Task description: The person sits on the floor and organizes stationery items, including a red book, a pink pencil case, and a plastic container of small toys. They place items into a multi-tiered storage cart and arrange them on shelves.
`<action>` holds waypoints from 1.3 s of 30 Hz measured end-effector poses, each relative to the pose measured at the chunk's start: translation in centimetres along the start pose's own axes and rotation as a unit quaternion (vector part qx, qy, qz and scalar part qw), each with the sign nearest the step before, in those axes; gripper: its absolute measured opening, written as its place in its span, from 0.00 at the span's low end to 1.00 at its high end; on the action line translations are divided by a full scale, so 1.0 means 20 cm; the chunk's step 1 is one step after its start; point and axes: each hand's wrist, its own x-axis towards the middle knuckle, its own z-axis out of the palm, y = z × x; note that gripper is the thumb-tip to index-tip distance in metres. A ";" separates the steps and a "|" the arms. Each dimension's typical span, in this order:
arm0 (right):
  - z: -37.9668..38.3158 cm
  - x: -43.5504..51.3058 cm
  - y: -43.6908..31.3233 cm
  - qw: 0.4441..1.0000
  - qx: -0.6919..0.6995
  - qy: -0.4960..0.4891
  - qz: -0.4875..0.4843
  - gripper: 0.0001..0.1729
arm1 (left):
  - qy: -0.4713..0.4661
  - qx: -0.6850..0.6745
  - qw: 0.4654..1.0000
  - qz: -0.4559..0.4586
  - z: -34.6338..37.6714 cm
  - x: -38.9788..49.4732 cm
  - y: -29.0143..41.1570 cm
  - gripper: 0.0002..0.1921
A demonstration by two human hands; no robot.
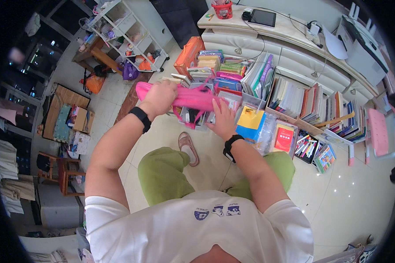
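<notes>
My left hand (160,96) grips one end of a bright pink soft fabric item (196,98) with thin dangling strips, held level above the boxes. At the other end, the fingers of my right hand (223,118) press on the pink fabric, with the thumb lower down. Under the item, a light open box (186,118) with dark things inside is partly hidden. Close to my right hand lie a yellow booklet (251,116) on a blue one (247,131) and clear plastic packaging (267,130).
Boxes of upright books (286,98) line the white cabinet (306,67). An orange box (189,56) stands at the far left of the row. A red book (284,138), a black tray of markers (305,146) and a pink chair back (378,131) are to the right. A white trolley (141,42) stands farther left.
</notes>
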 end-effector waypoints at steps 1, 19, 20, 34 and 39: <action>-0.01 -0.04 -0.01 1.000 -0.007 0.011 0.007 0.60 | -0.016 -0.009 1.000 0.010 -0.04 -0.03 0.04 0.12; -0.23 -0.08 0.13 0.993 -0.065 -0.082 -0.055 0.31 | 0.174 -0.164 0.971 0.015 0.05 -0.20 0.13 0.24; -0.26 -0.04 0.14 0.987 -0.089 -0.121 -0.048 0.31 | 0.183 -0.171 0.968 -0.004 0.10 -0.20 0.13 0.25; -0.21 0.97 0.45 0.955 -0.273 -0.083 -0.085 0.29 | 0.233 -0.367 0.874 -0.216 0.85 0.11 0.08 0.14; 0.04 1.32 0.58 0.943 -0.326 -0.062 -0.031 0.28 | 0.125 -0.398 0.867 -0.271 1.19 0.20 -0.07 0.13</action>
